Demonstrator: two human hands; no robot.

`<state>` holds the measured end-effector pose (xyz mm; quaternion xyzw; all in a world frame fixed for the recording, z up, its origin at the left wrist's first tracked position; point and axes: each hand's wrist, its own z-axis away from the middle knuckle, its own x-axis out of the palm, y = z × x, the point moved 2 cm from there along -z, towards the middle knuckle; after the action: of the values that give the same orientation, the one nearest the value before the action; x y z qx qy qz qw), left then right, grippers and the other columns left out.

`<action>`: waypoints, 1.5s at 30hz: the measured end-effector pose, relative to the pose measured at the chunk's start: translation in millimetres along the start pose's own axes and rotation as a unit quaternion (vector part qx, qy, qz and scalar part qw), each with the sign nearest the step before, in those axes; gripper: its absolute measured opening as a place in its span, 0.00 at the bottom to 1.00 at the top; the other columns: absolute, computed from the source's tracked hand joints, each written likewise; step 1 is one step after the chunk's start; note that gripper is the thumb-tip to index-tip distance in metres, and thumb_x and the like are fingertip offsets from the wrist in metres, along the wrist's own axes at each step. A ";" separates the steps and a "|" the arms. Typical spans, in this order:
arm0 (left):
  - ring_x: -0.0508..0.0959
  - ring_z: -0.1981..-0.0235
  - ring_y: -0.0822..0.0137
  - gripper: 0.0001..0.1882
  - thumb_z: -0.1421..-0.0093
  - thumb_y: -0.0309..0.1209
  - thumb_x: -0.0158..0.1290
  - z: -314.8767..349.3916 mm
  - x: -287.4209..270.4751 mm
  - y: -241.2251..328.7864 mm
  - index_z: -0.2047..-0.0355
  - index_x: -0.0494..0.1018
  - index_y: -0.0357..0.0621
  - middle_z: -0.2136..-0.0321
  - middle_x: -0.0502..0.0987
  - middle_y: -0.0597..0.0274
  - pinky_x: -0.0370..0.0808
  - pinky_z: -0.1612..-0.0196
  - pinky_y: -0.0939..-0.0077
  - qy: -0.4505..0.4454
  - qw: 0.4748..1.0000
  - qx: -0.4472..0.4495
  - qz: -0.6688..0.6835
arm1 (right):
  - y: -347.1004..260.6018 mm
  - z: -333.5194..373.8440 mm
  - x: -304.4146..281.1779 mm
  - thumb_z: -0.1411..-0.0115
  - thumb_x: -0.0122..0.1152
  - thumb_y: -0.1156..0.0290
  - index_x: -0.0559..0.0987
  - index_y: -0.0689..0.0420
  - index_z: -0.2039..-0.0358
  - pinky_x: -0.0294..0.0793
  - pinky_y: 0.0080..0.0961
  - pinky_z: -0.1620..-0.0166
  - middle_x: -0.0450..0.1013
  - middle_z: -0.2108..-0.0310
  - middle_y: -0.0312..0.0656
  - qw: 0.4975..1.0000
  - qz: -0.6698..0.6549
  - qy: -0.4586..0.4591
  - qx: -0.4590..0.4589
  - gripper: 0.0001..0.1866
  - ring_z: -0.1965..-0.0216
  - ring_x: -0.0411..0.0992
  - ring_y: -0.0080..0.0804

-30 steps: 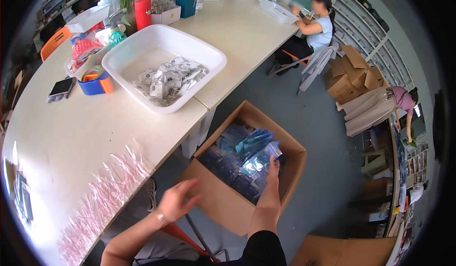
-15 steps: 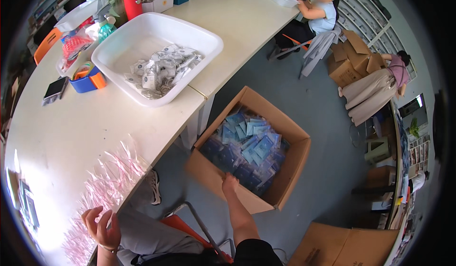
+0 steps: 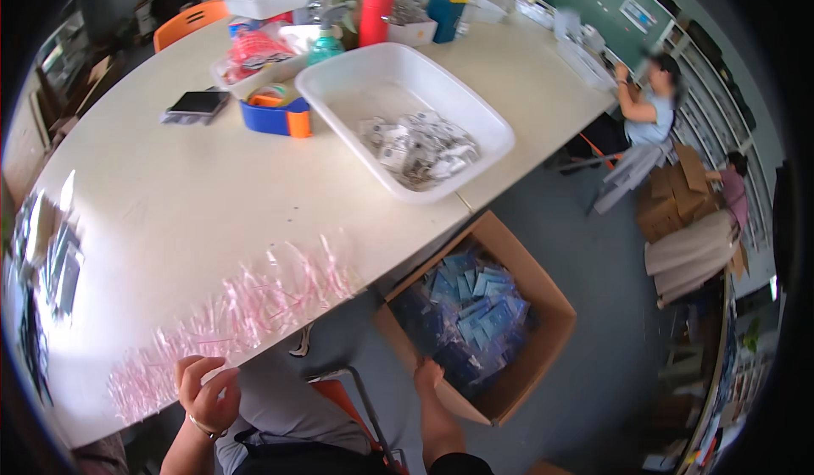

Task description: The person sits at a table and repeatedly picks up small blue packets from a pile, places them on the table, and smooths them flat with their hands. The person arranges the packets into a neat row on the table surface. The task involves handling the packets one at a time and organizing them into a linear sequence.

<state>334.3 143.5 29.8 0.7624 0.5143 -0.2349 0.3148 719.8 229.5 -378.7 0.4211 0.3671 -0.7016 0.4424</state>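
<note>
My right hand [image 3: 430, 377] grips the near rim of an open cardboard box [image 3: 543, 301] on the floor beside the table. Many small flat packets in blue and light blue clear wrapping [image 3: 487, 310] fill the box. My left hand [image 3: 209, 394] hovers at the table's near edge, its fingers loosely curled and apart, with nothing visible in them. Next to it, a long row of thin clear bags with pink strips [image 3: 246, 310] lies along the edge. Farther back stands a white plastic tub [image 3: 373, 81], partly filled with small clear-bagged pieces carrying white labels [image 3: 424, 144].
On the table [image 3: 178, 212] are a blue and orange tape dispenser [image 3: 275, 117], a phone [image 3: 199, 102], a red canister [image 3: 375, 19] and a green spray bottle [image 3: 326, 44]. One person [image 3: 653, 102] sits at the far end; another [image 3: 699, 229] bends near cardboard boxes [image 3: 670, 195].
The view has turned, so the table and tub sit farther right. The cardboard box shows closer to the table edge, my right hand still on its rim. My left hand's fingers are more curled.
</note>
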 end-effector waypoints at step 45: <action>0.49 0.33 0.37 0.46 0.62 0.68 0.61 3.0 -104.1 -406.6 0.40 0.65 0.79 0.32 0.53 0.56 0.49 0.35 0.46 -0.085 0.812 -0.551 -0.171 | -584.1 295.9 -228.6 0.45 0.65 0.52 0.60 0.47 0.36 0.78 0.44 0.65 0.54 0.39 0.60 0.650 0.124 0.045 -0.749 0.40 0.63 0.76 0.56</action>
<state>-82.3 185.9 1.8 0.3379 0.6504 -0.0262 0.6798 156.0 236.0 25.1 0.0190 0.7315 -0.1076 0.6730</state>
